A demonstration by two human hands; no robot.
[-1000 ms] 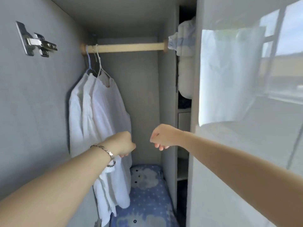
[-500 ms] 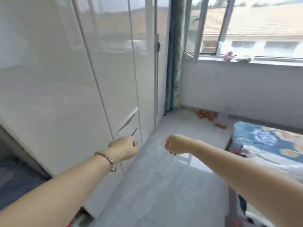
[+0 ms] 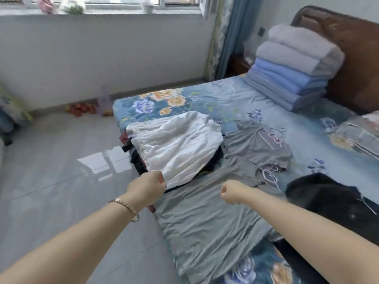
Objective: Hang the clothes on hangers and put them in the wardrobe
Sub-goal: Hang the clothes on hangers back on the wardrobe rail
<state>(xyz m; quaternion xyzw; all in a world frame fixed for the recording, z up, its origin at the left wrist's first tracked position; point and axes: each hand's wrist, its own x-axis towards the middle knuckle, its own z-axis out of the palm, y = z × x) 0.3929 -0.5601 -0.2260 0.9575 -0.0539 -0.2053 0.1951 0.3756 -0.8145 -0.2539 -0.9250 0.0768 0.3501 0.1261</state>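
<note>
Both hands reach forward at lower centre, fingers curled into loose fists and holding nothing: the left hand (image 3: 146,188) sits at the near edge of the white garment (image 3: 176,148), the right hand (image 3: 232,191) above the large grey garment (image 3: 205,220). The clothes lie spread on the bed (image 3: 235,99), probably so each can be picked up singly. White hangers (image 3: 270,138) rest on the smaller grey garment (image 3: 256,143); a dark garment (image 3: 324,199) lies at right. No wardrobe shows.

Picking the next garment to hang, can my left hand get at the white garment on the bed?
Probably yes: the left hand is a loose fist at the near edge of the white garment, which lies on top of the pile with nothing over it.
</note>
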